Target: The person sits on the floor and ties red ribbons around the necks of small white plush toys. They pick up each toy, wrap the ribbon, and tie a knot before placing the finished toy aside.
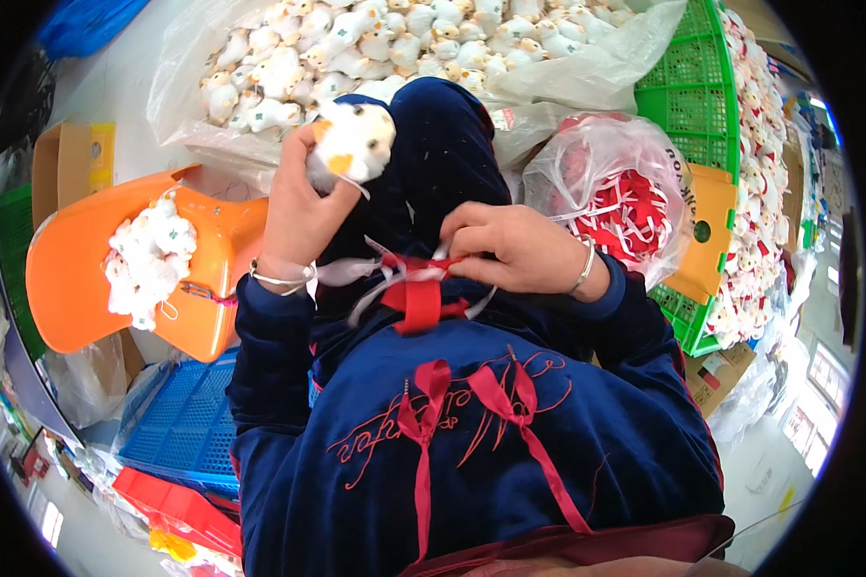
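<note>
My left hand [303, 197] is closed round a small white plush toy animal [361, 139] with orange patches and dark eyes, held above my knees. My right hand [515, 250] hovers over my lap, its thumb and fingers pinched on a red fabric piece with white ribbon ties [419, 300]. One blurred white ribbon runs from this piece toward my left wrist. Beside my right forearm stands a clear plastic bag [548, 173] with many red-and-white pieces [625, 216] of a similar look inside.
Ahead lies a big plastic sheet [587, 77] heaped with plush toys [356, 43]. On the left, an orange chair [67, 279] bears several white toys [149, 255] and small snips [197, 290]. A blue crate [178, 423] is below it. Green crates [688, 77] and more toys [751, 192] line the right.
</note>
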The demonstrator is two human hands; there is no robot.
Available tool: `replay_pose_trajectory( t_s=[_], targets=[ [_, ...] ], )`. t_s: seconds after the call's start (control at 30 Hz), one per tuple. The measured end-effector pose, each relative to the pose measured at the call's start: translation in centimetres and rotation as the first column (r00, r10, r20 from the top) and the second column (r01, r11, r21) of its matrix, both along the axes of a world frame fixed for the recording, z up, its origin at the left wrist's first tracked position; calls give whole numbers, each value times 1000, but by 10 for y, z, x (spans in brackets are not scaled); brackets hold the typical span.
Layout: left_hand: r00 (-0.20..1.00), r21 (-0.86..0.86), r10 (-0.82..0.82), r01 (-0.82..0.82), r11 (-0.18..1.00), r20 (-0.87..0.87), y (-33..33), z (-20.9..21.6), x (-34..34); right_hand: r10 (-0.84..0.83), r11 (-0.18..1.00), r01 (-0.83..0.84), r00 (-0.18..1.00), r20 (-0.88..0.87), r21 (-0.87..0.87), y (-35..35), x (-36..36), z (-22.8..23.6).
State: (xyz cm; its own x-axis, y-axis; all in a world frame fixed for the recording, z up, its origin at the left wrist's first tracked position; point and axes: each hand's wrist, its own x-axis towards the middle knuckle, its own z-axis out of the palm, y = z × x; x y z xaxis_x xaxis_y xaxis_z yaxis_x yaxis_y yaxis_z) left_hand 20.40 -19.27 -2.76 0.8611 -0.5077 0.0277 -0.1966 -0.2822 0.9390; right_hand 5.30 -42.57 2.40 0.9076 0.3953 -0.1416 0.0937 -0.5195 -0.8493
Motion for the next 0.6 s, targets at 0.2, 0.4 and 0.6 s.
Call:
replay_pose_trajectory(
  t_s=[0.2, 0.4, 0.6],
  targets=[
    [978, -257, -206, 194, 947, -19, -8, 10, 1, -141, 964, 175, 974, -177, 198, -16, 5, -11],
    [687, 341, -620, 520, 784, 379, -23, -5, -7, -441, 609, 698, 693, -570, 378, -45, 3, -3],
    [787, 166, -578, 553, 816, 218, -22, 20, -5, -460, 526, 735, 668, -584, 427, -47, 8, -5]
  ],
)
